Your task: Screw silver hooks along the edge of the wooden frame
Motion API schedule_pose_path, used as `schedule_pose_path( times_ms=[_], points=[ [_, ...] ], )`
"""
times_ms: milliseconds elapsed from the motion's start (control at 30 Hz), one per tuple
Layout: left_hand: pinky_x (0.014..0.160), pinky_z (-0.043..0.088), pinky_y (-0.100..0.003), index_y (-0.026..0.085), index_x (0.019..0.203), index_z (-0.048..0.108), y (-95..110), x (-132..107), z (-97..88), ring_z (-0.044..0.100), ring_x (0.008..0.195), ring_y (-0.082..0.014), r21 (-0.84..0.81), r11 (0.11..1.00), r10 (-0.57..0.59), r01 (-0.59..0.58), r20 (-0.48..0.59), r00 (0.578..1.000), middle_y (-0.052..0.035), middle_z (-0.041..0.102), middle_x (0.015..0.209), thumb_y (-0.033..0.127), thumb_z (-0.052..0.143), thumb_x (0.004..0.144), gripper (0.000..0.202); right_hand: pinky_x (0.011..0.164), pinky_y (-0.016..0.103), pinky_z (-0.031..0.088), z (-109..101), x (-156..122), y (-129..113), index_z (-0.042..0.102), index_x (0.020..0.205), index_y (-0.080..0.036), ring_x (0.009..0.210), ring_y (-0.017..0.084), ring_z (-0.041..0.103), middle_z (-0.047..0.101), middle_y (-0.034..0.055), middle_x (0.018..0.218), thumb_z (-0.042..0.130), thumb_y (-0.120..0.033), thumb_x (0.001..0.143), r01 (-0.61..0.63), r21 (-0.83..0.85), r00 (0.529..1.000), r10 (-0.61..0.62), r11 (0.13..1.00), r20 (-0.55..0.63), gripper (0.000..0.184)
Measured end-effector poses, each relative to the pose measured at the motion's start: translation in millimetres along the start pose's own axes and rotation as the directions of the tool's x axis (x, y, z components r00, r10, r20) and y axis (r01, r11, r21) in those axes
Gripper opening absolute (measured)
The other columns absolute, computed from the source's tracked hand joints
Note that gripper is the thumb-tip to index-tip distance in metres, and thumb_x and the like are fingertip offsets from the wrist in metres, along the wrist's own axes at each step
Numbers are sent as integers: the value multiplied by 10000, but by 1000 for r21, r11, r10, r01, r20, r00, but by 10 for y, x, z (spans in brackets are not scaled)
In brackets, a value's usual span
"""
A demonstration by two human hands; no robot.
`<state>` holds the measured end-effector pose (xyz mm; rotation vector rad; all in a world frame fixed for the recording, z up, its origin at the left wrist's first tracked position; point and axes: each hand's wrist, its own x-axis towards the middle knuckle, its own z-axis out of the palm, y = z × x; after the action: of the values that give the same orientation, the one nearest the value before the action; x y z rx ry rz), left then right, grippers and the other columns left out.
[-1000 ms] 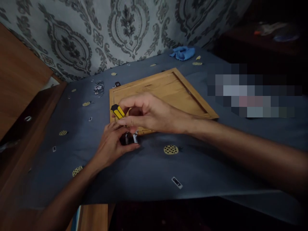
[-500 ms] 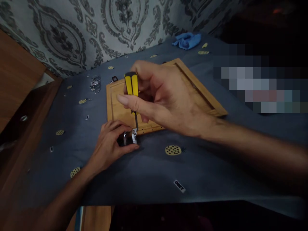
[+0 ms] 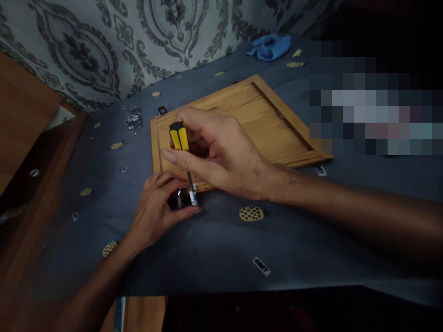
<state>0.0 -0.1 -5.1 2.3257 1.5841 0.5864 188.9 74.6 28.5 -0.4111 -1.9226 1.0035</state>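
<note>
My right hand (image 3: 221,157) is closed around the yellow and black handle of a screwdriver (image 3: 180,137). The screwdriver leans slightly, and its tip meets a shiny metal hinge (image 3: 193,197) at the near edge of a wooden cabinet door (image 3: 266,117). Curled round the hinge is my left hand (image 3: 155,210), thumb on the near side and fingers on the door, holding it in place. Part of the hinge lies in shadow between thumb and fingers. Small dark holes show in the door's edge close by; my right hand covers part of the door.
Behind the door's left corner lies a small heap of metal hardware (image 3: 134,120). A blue cloth (image 3: 270,47) rests at the back near the patterned wall. Blue-grey fabric with pineapple prints (image 3: 207,258) covers the surface. Wooden furniture (image 3: 27,115) stands at the left.
My right hand and the screwdriver have moved down and left, bringing the tip onto the hinge and tilting the handle more. My left hand keeps its place at the hinge.
</note>
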Motion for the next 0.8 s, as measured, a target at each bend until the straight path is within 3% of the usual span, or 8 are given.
schedule_pose_path(
  times_ms=[300,533,700,800],
  points=[
    [1015,454,-504,237,1058,721,-15,-14,13,643,1128,-313,18,1000,8,-7,-18,1000,-57,721,1168,415,906,732,415,636,244,405,14,-6,12,428,888,-226,717,112,448,419,-44,787,559,-239,980,-7,8,1000,7,1000,18,161],
    [963,470,-465,244,1047,717,-21,-23,24,633,1167,-317,32,998,52,-50,-50,997,-46,719,1201,432,897,741,402,559,220,323,5,-6,-29,353,805,-232,656,91,366,354,-67,726,633,-205,946,-8,52,999,7,999,33,315],
    [981,470,-472,265,1060,730,-15,-17,18,645,1126,-304,8,999,36,-36,-39,999,-34,717,1154,427,885,757,377,599,187,387,-48,25,-54,426,829,-205,693,78,433,446,-54,753,532,-218,1015,-2,5,991,1,1000,132,215],
    [996,471,-487,269,1041,737,-19,-23,16,641,1127,-312,9,1000,29,-29,-43,999,-39,712,1149,438,875,764,352,610,174,403,-43,30,-45,415,802,-206,691,71,450,436,-63,720,523,-218,1025,14,24,988,-17,1000,151,247]
  ],
)
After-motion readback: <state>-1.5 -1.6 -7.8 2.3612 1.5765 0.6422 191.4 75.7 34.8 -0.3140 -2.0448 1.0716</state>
